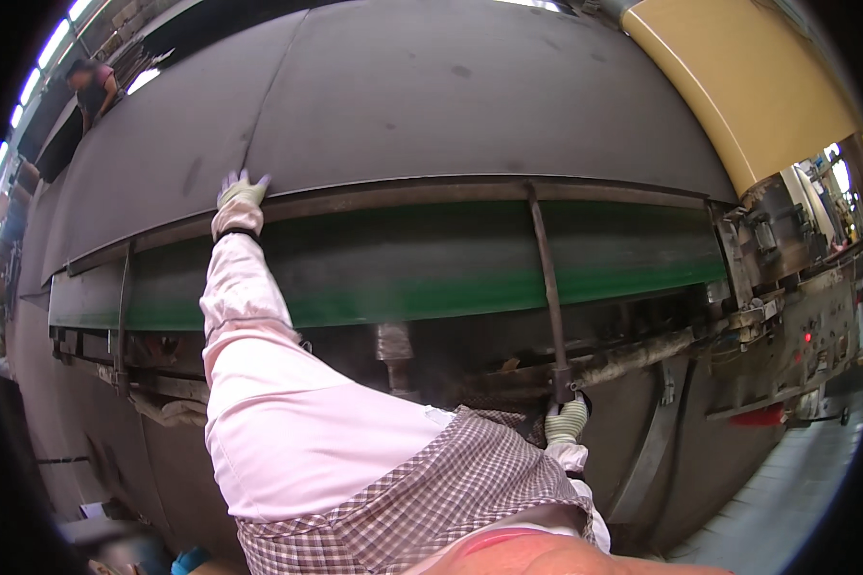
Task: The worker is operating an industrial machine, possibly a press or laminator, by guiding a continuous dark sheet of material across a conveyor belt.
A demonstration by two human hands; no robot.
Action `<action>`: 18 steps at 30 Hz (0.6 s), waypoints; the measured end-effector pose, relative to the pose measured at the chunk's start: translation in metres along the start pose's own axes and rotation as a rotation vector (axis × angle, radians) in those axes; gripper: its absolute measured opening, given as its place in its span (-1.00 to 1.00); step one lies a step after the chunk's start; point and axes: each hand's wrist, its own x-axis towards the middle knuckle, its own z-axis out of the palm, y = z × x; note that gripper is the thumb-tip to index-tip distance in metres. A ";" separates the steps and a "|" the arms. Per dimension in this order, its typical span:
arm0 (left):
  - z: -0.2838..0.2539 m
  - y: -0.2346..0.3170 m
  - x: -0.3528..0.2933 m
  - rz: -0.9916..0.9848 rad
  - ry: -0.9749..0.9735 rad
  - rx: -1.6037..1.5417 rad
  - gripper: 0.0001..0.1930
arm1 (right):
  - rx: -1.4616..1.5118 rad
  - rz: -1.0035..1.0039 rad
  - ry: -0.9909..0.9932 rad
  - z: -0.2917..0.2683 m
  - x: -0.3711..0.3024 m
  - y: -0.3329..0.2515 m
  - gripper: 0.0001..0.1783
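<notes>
My left hand (241, 191), in a pale glove with lilac fingertips, lies with fingers spread on the near edge of a wide dark grey sheet (431, 105). It rests close to a seam (264, 107) that runs away across the sheet. Low on the right, my right hand (566, 422), in a striped glove, is closed at the lower end of an upright metal bar (549, 278). A dark part shows at its fingers, but what it grips is partly hidden. Beneath the sheet's edge runs a green and dark belt (431, 297).
A metal rail (403, 199) follows the sheet's near edge. At upper right stands a large curved tan surface (738, 77). A panel with a red light (808, 337) is at far right. Another person (93, 91) stands beside the sheet at far upper left.
</notes>
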 end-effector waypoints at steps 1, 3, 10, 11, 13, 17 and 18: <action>0.010 -0.015 0.014 0.106 -0.010 0.034 -0.25 | 0.010 0.007 -0.046 0.001 0.001 0.002 -0.61; 0.020 -0.009 0.013 0.245 -0.004 0.073 -0.30 | 0.011 0.046 -0.049 -0.002 0.003 -0.003 -0.62; 0.015 0.077 -0.050 0.456 -0.006 0.069 -0.33 | 0.054 -0.095 0.132 0.003 0.000 0.000 -0.66; 0.007 0.094 -0.063 0.471 -0.006 0.084 -0.32 | 0.086 -0.084 0.125 0.001 0.001 -0.003 -0.67; -0.002 0.122 -0.079 0.505 -0.034 0.085 -0.30 | 0.124 -0.099 0.162 -0.002 0.004 -0.008 -0.73; -0.009 0.179 -0.106 0.538 -0.125 0.140 -0.25 | 0.209 -0.091 0.099 0.000 0.007 -0.005 -0.67; -0.013 0.195 -0.117 0.541 -0.141 0.150 -0.24 | 0.216 -0.103 0.116 -0.003 0.007 -0.005 -0.72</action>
